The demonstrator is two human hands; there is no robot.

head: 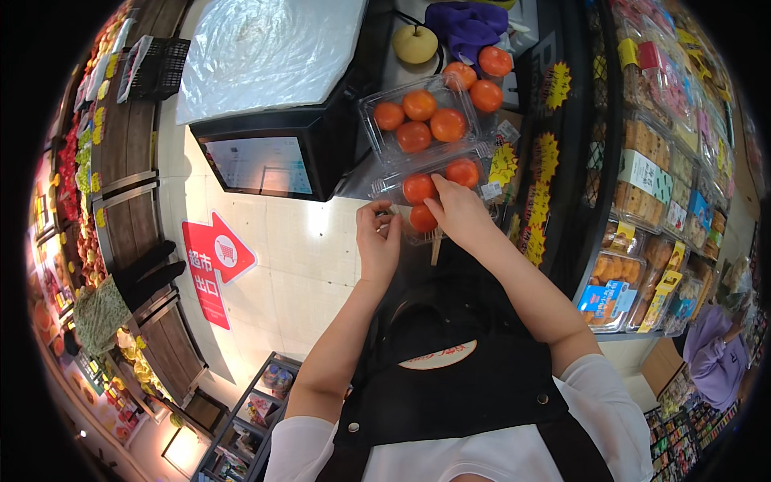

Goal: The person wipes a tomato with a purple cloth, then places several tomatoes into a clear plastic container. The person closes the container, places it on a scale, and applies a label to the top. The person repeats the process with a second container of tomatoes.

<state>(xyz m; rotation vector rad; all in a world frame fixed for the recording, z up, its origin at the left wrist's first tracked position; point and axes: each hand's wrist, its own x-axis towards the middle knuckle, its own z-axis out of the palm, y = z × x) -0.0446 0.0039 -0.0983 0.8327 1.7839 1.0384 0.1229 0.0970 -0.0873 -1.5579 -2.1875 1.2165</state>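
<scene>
My right hand (462,211) reaches into the nearer part of the clear plastic packaging (385,188). Its thumb and index finger are on an orange-red tomato (417,188). Two more tomatoes lie in this part: one nearer me (422,219) and one farther away (462,173). My left hand (379,241) is at the left edge, fingers curled; whether it pinches the plastic cannot be told. Beyond is a clear plastic tray (371,129) with several tomatoes, including a large one (448,125). Whether both parts form one clamshell is unclear.
Loose tomatoes (486,96), a pale yellow pear (415,44) and a purple cloth (467,27) lie at the back. A touchscreen machine (259,165) carries a plastic-film roll (265,54). Packaged baked goods (644,169) line the right. Another person (717,358) is at far right.
</scene>
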